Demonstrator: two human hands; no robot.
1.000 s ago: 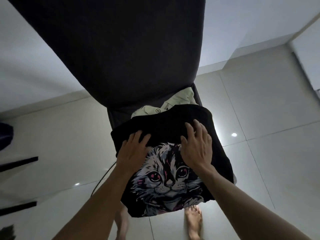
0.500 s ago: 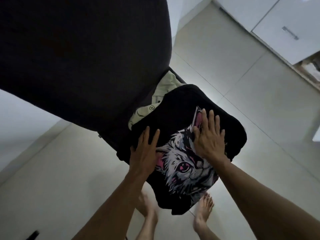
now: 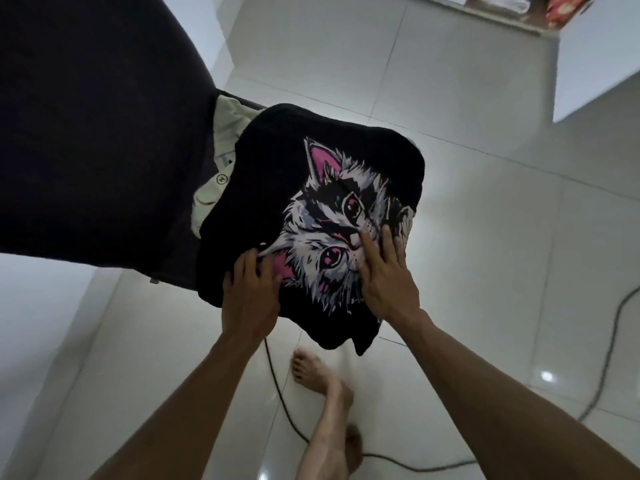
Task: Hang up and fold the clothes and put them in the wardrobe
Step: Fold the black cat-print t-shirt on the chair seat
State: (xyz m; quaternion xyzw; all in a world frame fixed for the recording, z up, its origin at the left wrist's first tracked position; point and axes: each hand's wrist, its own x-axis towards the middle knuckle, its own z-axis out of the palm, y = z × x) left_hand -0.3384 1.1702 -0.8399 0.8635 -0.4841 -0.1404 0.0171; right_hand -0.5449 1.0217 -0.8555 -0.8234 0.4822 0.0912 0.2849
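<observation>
Head camera looked down past two bare forearms at a black T-shirt [image 3: 277, 174] with a big cat face printed in white, grey and pink. The shirt lay folded on the seat of a dark chair [image 3: 86, 133], its near edge drooping over the front of the seat toward the floor. Under it, toward the chair's back, a pale green garment [image 3: 221, 147] peeked out, a small round label showing on it.

The left hand [image 3: 251, 292] was at the shirt's near left corner with its fingers curled in, pinching up a little ridge of the black cloth by the cat's pink ear. The right hand [image 3: 386, 275] lay flat on the print, fingers straight and slightly spread, pressing down just beside the cat's nose and eye; it had hold of nothing.

Below the shirt a bare foot [image 3: 311, 368] stood on the glossy white floor tiles [image 3: 485, 237], and a second one showed lower down. A thin black cable [image 3: 606, 358] curved across the tiles on the right and ran on behind the feet. At the top right a white cabinet [image 3: 595, 46] stood, with a red patterned box [image 3: 564, 6] behind it.
</observation>
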